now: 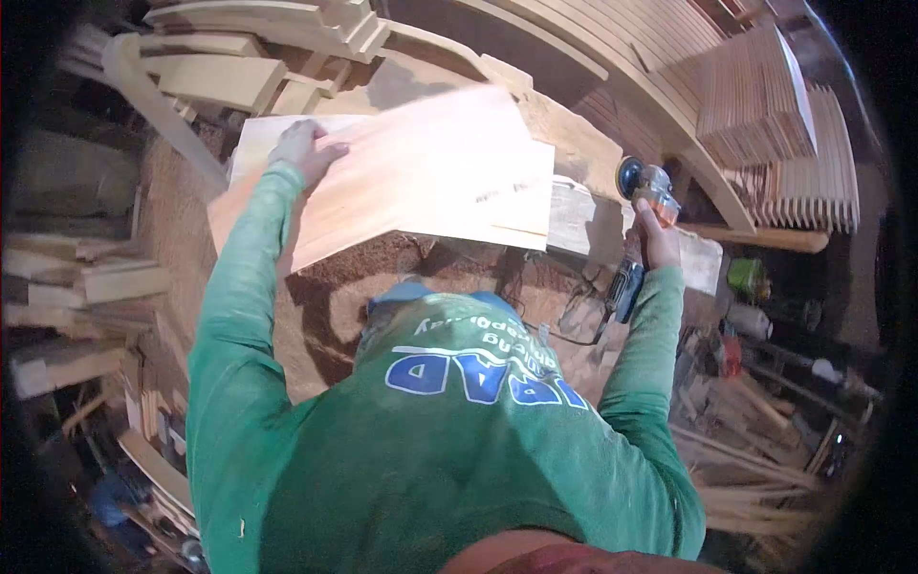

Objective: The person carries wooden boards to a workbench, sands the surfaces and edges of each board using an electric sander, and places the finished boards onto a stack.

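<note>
A thin, pale wooden panel [402,177] lies at an angle over another light panel [535,206], whose corners stick out at the sides. On the panel's upper left part rests my left hand [304,153], thumb apart from the fingers. My right hand [658,234] is wrapped round the body of an angle grinder [660,187], just right of the panels. The grinder's round dark disc [629,178] faces left, towards the panels, and does not touch them. Bright light washes out the panel's middle, and its far edge looks blurred.
Under the panels is a worn wooden bench [583,215]. Stacked slats [755,96] stand at the upper right, and cut wooden pieces [220,81] at the upper left. A black power tool part [626,290] sits below my right wrist. More wood [86,287] lies left.
</note>
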`<action>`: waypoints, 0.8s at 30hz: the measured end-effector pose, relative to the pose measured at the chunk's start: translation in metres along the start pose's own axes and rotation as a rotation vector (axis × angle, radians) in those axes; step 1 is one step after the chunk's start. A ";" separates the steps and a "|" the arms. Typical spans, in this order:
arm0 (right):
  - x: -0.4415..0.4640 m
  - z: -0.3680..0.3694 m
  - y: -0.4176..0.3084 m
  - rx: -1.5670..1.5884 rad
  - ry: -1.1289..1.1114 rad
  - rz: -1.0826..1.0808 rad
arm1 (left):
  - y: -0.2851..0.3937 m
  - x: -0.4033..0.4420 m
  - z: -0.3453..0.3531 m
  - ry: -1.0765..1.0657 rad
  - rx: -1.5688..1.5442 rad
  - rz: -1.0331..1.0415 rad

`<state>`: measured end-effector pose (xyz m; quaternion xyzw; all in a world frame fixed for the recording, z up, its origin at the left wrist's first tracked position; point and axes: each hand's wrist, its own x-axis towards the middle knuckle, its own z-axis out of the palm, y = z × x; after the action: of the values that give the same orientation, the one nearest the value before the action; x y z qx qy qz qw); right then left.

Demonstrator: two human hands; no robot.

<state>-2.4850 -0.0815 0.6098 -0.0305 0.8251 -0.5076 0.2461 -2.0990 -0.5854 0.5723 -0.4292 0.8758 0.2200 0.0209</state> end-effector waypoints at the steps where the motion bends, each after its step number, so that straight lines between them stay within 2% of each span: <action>1: -0.001 -0.003 -0.003 0.010 -0.017 0.003 | -0.004 -0.021 0.000 0.077 0.015 -0.090; 4: 0.012 -0.020 -0.002 -0.034 -0.079 -0.007 | -0.012 -0.083 0.004 0.296 0.054 -0.252; 6: 0.021 -0.039 0.000 -0.064 -0.121 -0.071 | -0.002 -0.124 0.000 0.262 0.053 -0.444; 7: 0.015 -0.045 -0.009 -0.053 -0.166 -0.019 | 0.000 -0.141 0.002 0.242 0.045 -0.539; 10: 0.020 -0.060 -0.008 -0.116 -0.219 -0.040 | -0.041 -0.171 0.049 0.211 -0.254 -0.829; 11: 0.020 -0.063 -0.008 -0.117 -0.227 -0.074 | -0.056 -0.182 0.056 0.157 -0.371 -0.750; 14: 0.047 -0.076 0.007 -0.197 -0.279 -0.102 | -0.036 -0.212 0.077 0.169 -0.565 -0.798; 17: 0.042 -0.075 -0.005 -0.202 -0.347 -0.156 | -0.016 -0.222 0.137 0.300 -0.731 -0.924; 19: 0.041 -0.076 -0.009 -0.211 -0.407 -0.195 | 0.073 -0.226 0.131 0.294 -0.964 -0.799; 20: 0.045 -0.074 -0.012 -0.223 -0.443 -0.206 | 0.049 -0.205 0.181 0.295 -0.972 -0.765; 21: 0.045 -0.073 -0.015 -0.237 -0.470 -0.210 | 0.088 -0.195 0.169 0.194 -0.816 -0.871; 22: 0.042 -0.069 -0.019 -0.214 -0.513 -0.241 | 0.122 -0.190 0.154 0.142 -0.706 -0.841; 23: 0.035 -0.060 -0.026 -0.190 -0.552 -0.274 | 0.164 -0.187 0.141 0.201 -0.789 -0.798; 24: 0.026 -0.051 -0.032 -0.167 -0.588 -0.307 | 0.184 -0.184 0.127 0.142 -0.780 -0.768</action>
<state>-2.5368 -0.0633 0.6460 -0.3195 0.7432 -0.4391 0.3908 -2.1418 -0.2992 0.5668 -0.7076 0.5091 0.4751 -0.1200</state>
